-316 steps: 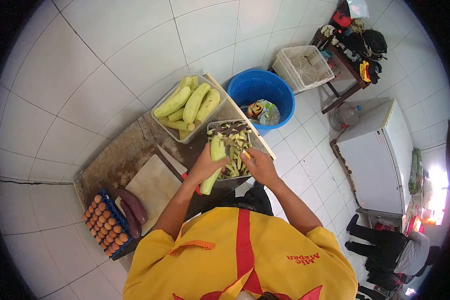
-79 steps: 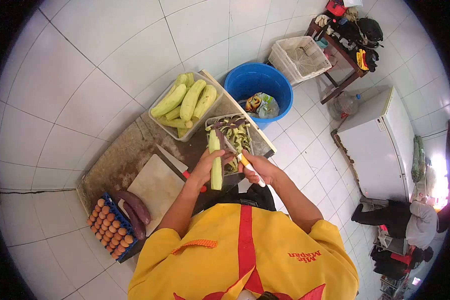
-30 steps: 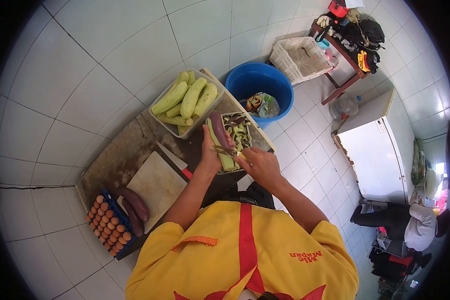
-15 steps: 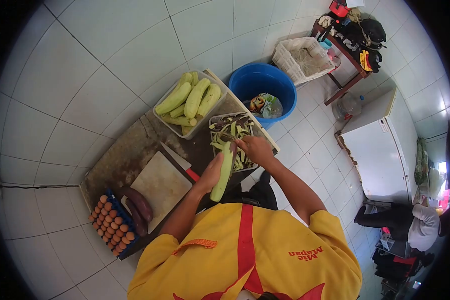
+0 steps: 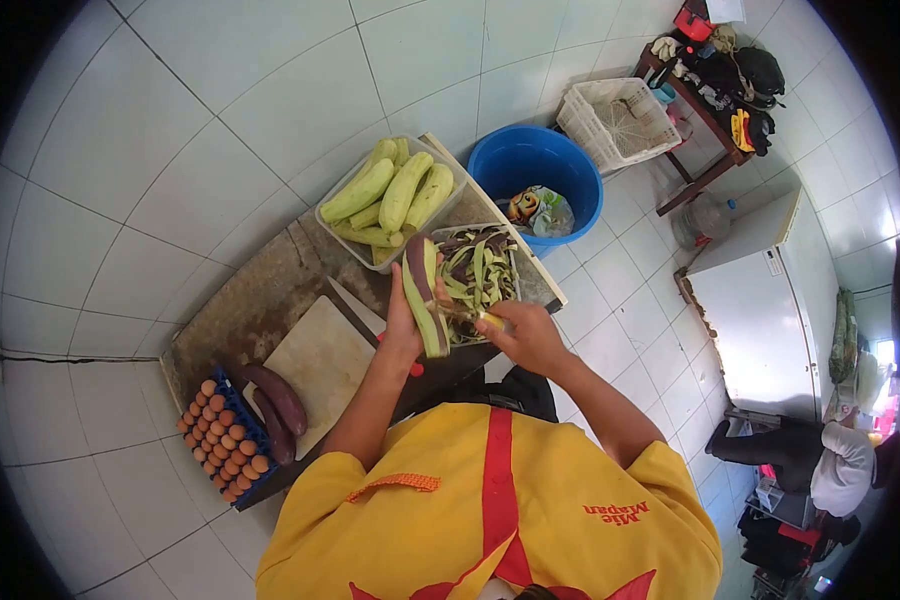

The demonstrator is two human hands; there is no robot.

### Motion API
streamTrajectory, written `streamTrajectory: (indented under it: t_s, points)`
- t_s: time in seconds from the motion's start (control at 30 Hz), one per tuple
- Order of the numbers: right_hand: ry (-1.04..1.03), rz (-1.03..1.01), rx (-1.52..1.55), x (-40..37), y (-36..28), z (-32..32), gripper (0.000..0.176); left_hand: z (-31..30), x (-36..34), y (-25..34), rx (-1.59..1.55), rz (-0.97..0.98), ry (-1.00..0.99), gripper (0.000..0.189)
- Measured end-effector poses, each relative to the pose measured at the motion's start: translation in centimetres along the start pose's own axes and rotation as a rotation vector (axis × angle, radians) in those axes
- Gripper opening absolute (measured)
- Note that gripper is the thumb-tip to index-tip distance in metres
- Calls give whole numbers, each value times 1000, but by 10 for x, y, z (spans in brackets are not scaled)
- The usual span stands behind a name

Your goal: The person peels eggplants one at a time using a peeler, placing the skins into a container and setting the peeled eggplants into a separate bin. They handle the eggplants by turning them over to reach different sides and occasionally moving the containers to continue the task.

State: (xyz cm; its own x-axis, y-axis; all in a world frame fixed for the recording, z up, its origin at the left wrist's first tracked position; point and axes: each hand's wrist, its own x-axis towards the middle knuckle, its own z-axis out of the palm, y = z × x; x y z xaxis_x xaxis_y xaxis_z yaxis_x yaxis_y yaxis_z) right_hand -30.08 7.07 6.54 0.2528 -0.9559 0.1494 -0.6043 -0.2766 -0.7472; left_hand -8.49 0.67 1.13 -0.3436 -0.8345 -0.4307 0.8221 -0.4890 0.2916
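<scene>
My left hand (image 5: 401,320) is wrapped round a partly peeled eggplant (image 5: 426,290), held tilted in front of me. Purple skin strips alternate with pale green flesh on it. In my right hand (image 5: 530,338) is a peeler (image 5: 491,321) with a yellowish handle; its blade end is hard to make out near the eggplant's lower side. Beneath and beyond my hands stands a container of purple and green peelings (image 5: 482,268). Several peeled eggplants (image 5: 402,193) fill a clear plastic tub (image 5: 322,218) farther back.
Left on the table are a cutting board (image 5: 315,360), a knife (image 5: 354,305), two unpeeled eggplants (image 5: 282,398) and a tray of eggs (image 5: 225,440). A blue bucket (image 5: 587,205) and white crate (image 5: 660,140) stand behind right. Another person (image 5: 840,465) is at far right.
The eggplant has been turned and raised, so purple strips now face me instead of mostly green flesh. My right hand with the peeler has moved back towards my body.
</scene>
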Motion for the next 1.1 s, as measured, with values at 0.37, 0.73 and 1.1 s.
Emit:
streamTrajectory:
  t_s: [0.37,0.73,1.1]
  points:
    - [70,-51,-224,-15,-25,-17,33,17,37,-3,-180,-12,-147,75]
    - [83,-59,-245,-15,-25,-16,34,10,44,-5,-285,-40,-182,74]
    - [71,-68,-248,-11,-37,-11,36,32,24,10,-142,46,-219,73]
